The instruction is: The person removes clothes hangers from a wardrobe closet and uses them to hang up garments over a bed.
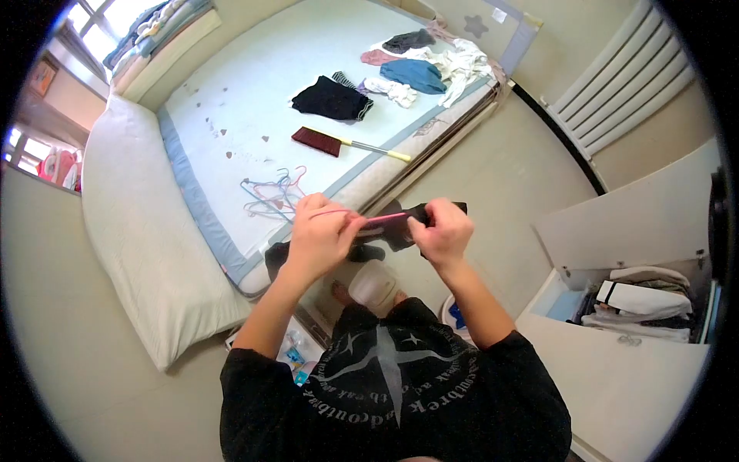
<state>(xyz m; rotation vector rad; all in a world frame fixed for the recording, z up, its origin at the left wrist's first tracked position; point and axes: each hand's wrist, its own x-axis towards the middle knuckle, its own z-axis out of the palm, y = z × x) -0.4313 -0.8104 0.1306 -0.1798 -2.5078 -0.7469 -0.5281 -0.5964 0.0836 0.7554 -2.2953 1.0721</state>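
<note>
Pink and slim, the hanger (389, 219) ran between the two hands, its bar reaching from the left hand (323, 235) toward the right hand (445, 235), with dark cloth (400, 237) around it. The left hand was closed on the hanger; the right hand was closed on the cloth near the bar's far end. Working this well called for a steady left grip, so that the bar did not twist, while the right drew the fabric along evenly, a little at a time. Tugging hard could have stretched the cloth or bent the thin bar.

The bar looked smooth and straight where it showed. The cloth was black to charcoal, thin and creased, with one part sticking out past the right hand and another hanging below the left. Blur and fingers covered much of it, so its full shape was hard to judge.

Just beyond the left hand, more hangers (271, 202) lay tangled on the bed (231, 115); farther out, beyond both hands, were a dark red brush (316, 141) and a black garment (327, 98).
</note>
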